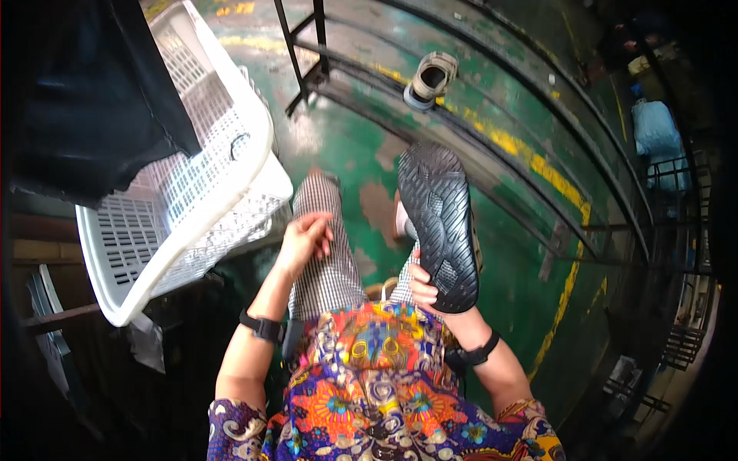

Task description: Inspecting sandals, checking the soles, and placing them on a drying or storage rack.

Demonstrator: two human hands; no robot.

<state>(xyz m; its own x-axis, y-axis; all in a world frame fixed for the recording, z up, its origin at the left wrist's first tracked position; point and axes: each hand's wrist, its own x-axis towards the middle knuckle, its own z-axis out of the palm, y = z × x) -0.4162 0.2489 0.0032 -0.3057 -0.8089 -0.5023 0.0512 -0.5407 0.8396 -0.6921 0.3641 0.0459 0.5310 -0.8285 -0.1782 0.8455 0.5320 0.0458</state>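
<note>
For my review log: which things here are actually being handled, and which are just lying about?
Handled:
- black-soled shoe, sole up, gripped by right hand
- left hand, empty, over the knee

Lying about:
- white crate
- beige sandal on the floor
- dark cloth

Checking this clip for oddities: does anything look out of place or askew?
A lone beige sandal lies on the green floor beside a metal rack. The white plastic crate sits tilted. The right hand holds a black shoe sole sole-up.
</note>
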